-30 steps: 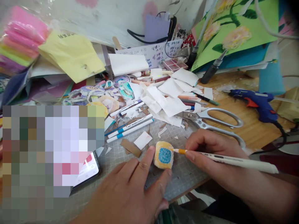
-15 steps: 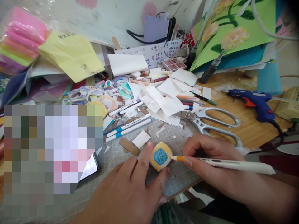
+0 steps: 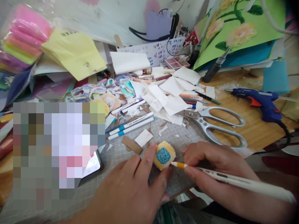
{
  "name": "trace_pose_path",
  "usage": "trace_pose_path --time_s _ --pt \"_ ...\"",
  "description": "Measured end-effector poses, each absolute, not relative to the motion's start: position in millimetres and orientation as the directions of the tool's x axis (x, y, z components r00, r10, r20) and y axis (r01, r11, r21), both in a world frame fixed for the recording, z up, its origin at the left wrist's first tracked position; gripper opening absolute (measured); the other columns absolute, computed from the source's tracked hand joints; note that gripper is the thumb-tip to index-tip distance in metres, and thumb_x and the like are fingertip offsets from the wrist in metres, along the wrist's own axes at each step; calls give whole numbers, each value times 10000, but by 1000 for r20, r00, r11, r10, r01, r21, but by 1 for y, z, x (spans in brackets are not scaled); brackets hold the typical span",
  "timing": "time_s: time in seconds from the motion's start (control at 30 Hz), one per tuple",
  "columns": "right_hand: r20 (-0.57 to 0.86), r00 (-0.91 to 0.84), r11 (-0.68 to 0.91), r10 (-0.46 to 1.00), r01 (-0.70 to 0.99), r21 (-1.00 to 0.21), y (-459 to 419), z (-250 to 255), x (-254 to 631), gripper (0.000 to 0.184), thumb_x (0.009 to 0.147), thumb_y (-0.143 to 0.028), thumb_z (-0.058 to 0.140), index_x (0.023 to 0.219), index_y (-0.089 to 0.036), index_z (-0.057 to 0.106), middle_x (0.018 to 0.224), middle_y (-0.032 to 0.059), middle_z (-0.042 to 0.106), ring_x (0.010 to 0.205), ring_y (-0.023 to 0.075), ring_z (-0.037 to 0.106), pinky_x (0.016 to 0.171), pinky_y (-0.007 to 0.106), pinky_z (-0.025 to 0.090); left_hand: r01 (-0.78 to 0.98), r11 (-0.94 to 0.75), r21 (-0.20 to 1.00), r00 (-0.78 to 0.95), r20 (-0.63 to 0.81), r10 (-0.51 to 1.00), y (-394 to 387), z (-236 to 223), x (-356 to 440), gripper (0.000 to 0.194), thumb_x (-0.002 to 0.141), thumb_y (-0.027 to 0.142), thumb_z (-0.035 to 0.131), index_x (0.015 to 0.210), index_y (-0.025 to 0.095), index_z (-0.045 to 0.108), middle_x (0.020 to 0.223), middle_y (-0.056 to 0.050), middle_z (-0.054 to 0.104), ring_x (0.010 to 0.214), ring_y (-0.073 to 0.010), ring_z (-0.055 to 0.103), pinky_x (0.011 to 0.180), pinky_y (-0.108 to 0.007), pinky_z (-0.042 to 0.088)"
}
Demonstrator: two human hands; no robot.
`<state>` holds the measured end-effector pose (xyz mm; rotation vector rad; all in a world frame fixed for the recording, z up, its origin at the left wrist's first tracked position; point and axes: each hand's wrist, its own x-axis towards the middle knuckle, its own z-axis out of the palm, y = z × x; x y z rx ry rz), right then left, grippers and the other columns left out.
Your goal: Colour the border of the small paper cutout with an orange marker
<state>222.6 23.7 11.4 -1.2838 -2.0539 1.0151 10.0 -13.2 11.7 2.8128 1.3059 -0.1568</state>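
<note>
A small rounded-square craft piece [image 3: 163, 155], yellow around a speckled blue centre, lies on the grey cutting mat [image 3: 187, 132]. My left hand [image 3: 137, 177] steadies it between forefinger and thumb, one at its upper left side and the other at its lower edge. In my right hand [image 3: 210, 165] is a white marker [image 3: 245, 183] with an orange-yellow collar, gripped like a pen. Its tip touches the lower right rim of the piece, where some whitish surface shows.
Large metal scissors [image 3: 224, 127] lie behind my right hand, with a blue glue gun [image 3: 259, 101] farther right. Paper scraps [image 3: 168, 96], two white markers [image 3: 133, 126] and brown card strips [image 3: 131, 145] litter the mat. A phone [image 3: 94, 165], partly blurred out, lies left.
The marker tip has moved down along the rim of the piece, and the marker's rear end has swung lower. More yellow shows on the lower right side. The whole view has shifted slightly.
</note>
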Motion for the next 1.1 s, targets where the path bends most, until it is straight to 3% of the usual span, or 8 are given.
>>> trace_pose_path --time_s 0.13,0.27,0.43,0.57,0.7,0.83,1.0,1.1 --pt "49 -340 249 939 576 -778 27 13 221 151 782 -247 564 634 -216 577 551 7 621 476 147 562 409 246 419 765 -644 13 642 -107 759 -13 12 10 437 854 419 530 1282 346 478 1364 -177 474 919 -298 644 663 -455 566" --pt "40 -457 314 889 543 -779 26 12 221 143 790 -236 569 648 -218 575 575 2 636 488 140 574 445 250 439 772 -636 8 633 -106 767 -13 12 12 422 840 405 563 1251 323 511 1360 -187 476 961 -318 629 676 -469 561" --pt "64 -368 285 927 584 -760 25 13 224 155 800 -253 556 650 -217 576 566 6 629 487 142 569 419 244 421 774 -633 35 632 -116 766 -13 11 11 438 844 418 555 1269 335 489 1381 -194 449 947 -325 632 667 -489 558" --pt "63 -464 347 884 558 -754 24 12 225 135 784 -206 566 650 -214 578 565 -19 623 480 118 568 445 230 430 768 -639 38 638 -119 760 -11 12 12 423 859 412 532 1272 330 491 1375 -199 455 945 -326 633 657 -479 561" --pt "85 -344 293 935 615 -732 23 12 227 148 784 -208 552 641 -210 588 562 -10 628 489 128 579 427 226 426 789 -614 29 611 -141 779 -10 13 13 420 844 419 555 1256 356 504 1367 -178 472 941 -312 633 680 -476 557" --pt "69 -451 346 890 567 -747 21 13 226 130 771 -178 548 650 -211 581 563 -20 626 480 121 576 444 230 432 766 -642 17 639 -128 759 -11 12 12 418 835 408 562 1245 337 517 1355 -198 479 959 -326 628 663 -470 559" --pt "96 -353 307 931 611 -730 23 13 225 158 778 -207 541 623 -211 571 551 -5 625 476 134 581 425 233 426 776 -630 13 627 -119 770 -10 12 12 396 853 428 530 1242 355 520 1362 -181 477 951 -311 633 675 -465 559" --pt "87 -434 348 896 569 -745 24 12 225 136 780 -192 554 646 -212 569 551 -24 611 465 112 562 435 217 423 775 -632 16 629 -117 769 -10 12 11 390 857 432 520 1239 356 526 1372 -174 468 955 -309 631 674 -455 562"
